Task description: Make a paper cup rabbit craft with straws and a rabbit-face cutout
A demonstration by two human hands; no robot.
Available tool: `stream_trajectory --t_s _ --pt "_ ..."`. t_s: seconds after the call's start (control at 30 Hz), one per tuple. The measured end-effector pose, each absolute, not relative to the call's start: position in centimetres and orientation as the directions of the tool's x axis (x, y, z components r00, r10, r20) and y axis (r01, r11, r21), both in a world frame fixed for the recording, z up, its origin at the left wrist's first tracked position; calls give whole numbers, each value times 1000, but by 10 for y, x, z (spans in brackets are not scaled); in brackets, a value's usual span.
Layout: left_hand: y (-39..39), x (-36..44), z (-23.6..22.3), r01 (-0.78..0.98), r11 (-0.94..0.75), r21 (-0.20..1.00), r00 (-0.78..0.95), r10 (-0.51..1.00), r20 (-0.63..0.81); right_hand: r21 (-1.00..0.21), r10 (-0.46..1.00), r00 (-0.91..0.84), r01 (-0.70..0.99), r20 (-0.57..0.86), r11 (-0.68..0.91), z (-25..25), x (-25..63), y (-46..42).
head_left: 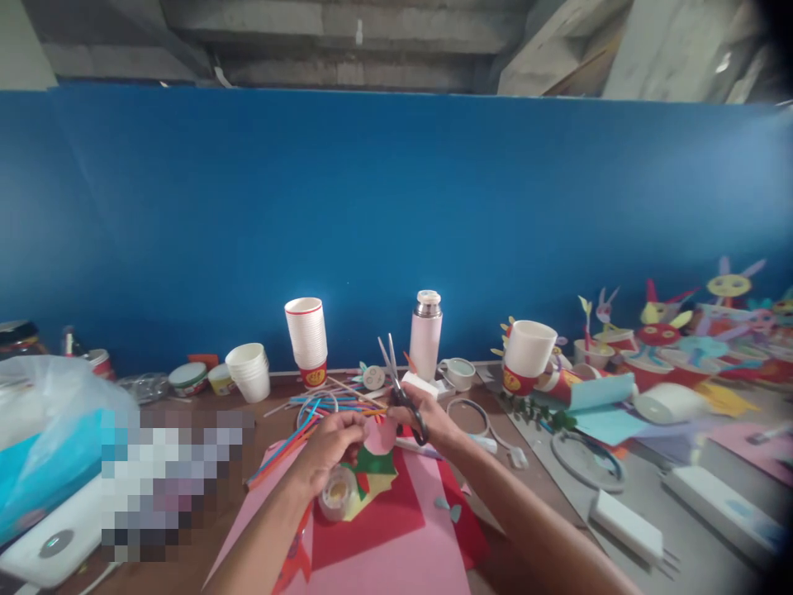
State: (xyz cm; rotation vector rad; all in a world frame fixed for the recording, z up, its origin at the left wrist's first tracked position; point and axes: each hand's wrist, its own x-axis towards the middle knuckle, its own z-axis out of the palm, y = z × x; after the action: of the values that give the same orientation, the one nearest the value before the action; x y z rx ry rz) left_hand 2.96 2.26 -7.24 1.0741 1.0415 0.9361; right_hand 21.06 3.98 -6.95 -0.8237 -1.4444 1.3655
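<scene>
My left hand [340, 442] pinches a small rounded piece of pink paper [380, 436] by its left edge. In my right hand [432, 420] is a pair of scissors [396, 382], the dark handles around my fingers and the slightly parted blades pointing up, away from the paper. The fingertips of that hand come close to the paper's right side; whether they touch it I cannot tell. Below both hands lie green and yellow paper scraps [377, 465], a roll of clear tape [338, 493] and red paper [396, 516] over a larger pink sheet [396, 570].
Behind my hands lie colourful sticks [347, 405]. Stacked paper cups [306, 335] and a pale thermos [426, 335] stand near the blue partition [372, 207]. Paper-cup animal figures [662, 339], cables and a white charger [627, 526] are on the right. A plastic bag [55, 405] lies left.
</scene>
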Motion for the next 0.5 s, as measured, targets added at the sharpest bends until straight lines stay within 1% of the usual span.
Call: stream_trajectory --t_s 0.17,0.27,0.33,0.43,0.5 --pt "23 31 -78 -46 238 970 290 932 -215 -985 903 -396 -102 167 138 -75 212 36" --pt "23 32 -76 -56 242 969 278 936 -218 -984 908 -380 -95 177 152 -77 207 34" --pt "23 32 -75 -103 230 968 256 946 -198 -981 935 -306 -120 181 151 -77 201 32" --pt "22 34 -74 -250 207 946 219 964 -153 -973 975 -128 -169 183 160 -75 193 29" --pt "21 37 -74 -322 209 924 201 968 -149 -962 980 -48 -205 193 180 -73 189 27"
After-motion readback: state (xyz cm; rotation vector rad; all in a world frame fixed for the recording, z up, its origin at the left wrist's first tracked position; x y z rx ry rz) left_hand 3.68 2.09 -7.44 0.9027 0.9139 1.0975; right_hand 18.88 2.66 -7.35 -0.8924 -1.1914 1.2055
